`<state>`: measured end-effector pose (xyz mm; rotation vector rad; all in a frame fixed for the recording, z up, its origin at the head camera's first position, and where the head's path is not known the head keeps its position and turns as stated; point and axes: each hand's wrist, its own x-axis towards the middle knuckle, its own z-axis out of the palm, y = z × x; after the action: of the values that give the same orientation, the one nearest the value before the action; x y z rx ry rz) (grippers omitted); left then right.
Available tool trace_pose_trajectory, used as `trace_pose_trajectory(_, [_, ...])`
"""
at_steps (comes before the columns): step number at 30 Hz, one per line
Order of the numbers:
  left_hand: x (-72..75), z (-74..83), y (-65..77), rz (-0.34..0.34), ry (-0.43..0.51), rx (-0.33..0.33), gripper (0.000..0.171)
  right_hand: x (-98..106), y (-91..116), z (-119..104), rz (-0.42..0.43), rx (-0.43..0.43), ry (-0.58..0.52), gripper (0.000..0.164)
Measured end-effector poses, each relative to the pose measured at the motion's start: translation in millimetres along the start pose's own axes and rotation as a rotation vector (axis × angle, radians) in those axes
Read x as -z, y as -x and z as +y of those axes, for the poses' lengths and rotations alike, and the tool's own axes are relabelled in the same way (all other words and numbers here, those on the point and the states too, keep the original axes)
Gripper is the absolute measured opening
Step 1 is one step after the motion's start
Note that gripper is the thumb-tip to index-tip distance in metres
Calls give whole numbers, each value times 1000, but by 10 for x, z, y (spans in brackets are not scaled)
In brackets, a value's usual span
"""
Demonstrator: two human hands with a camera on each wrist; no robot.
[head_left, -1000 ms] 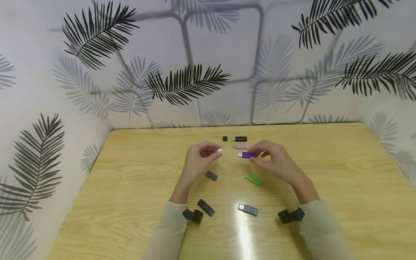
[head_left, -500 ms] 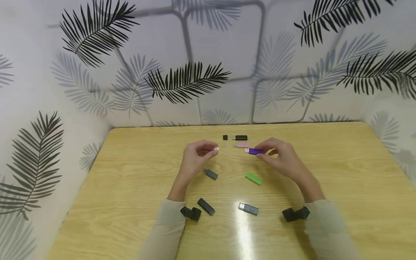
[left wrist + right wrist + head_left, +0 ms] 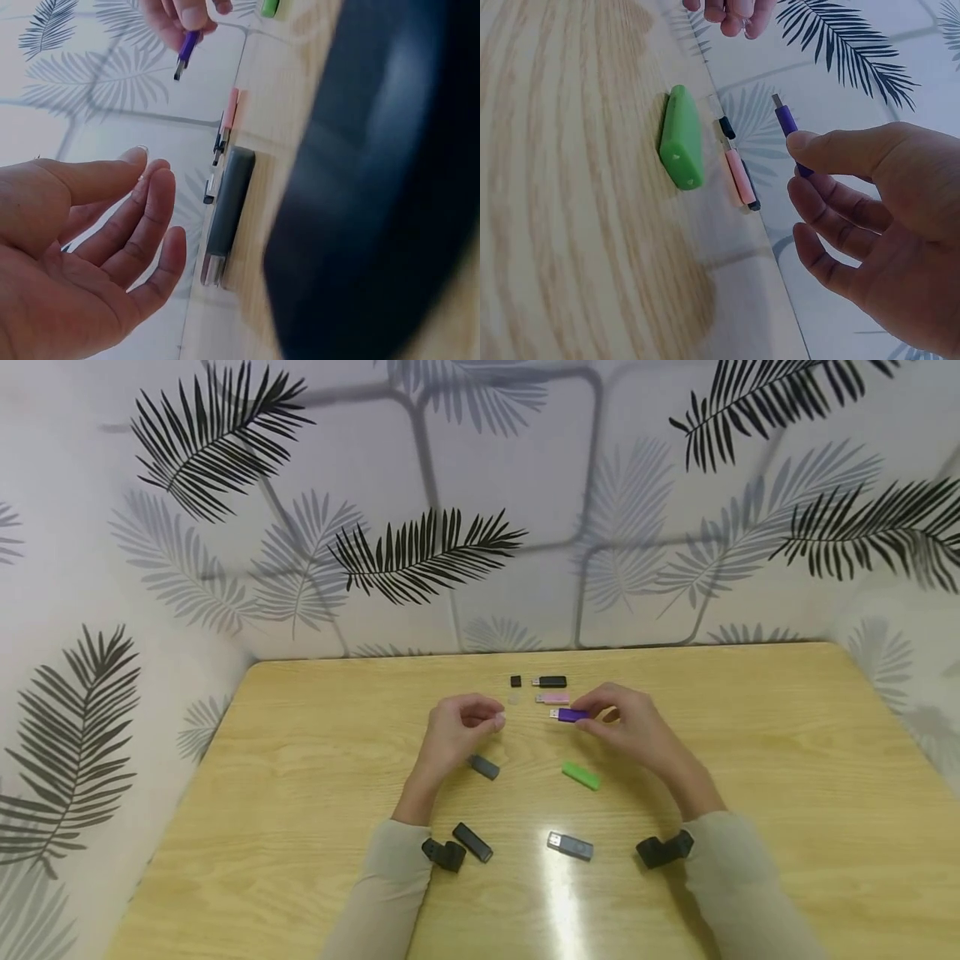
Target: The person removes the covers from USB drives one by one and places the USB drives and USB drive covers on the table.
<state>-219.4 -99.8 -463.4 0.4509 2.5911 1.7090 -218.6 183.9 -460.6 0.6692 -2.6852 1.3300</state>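
In the head view, my left hand (image 3: 456,733) pinches a small clear cap (image 3: 143,150) between thumb and fingertips, mostly hidden by them. My right hand (image 3: 633,727) grips a purple USB stick (image 3: 567,715) by its rear end, its bare metal plug pointing left toward the other hand. A gap separates cap and plug; both hands are raised above the table. Behind them lie a pink USB stick (image 3: 553,698) and a black one (image 3: 552,682), plugs to the left. Beside these rest another clear cap (image 3: 513,699) and a black cap (image 3: 515,681).
On the wooden table (image 3: 300,827), a dark grey USB stick (image 3: 485,767) lies under my left hand and a green one (image 3: 581,775) near my right. Closer to me are a black stick (image 3: 472,842) and a grey one (image 3: 570,846). A leaf-patterned wall (image 3: 510,477) stands behind.
My right hand moved the purple USB stick away to the right, then back to the left. My left hand drew slightly left and still pinches the clear cap. The loose sticks stay put.
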Motion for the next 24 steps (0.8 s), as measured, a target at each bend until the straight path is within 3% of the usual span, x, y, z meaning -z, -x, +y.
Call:
trace_pose_trajectory(9, [-103,29,-101,-26,-90,46,10,-118,-115,57,-20,-41,-17,18])
trace_pose_trajectory(16, [-129,37,-101,-61,-182,95,7,-205,-144,75,-49,-75,-36,18])
trace_pose_trajectory(24, [-158,5,-119,-45,-189,134,7,-247,-145,109,-70,-119,-29,19])
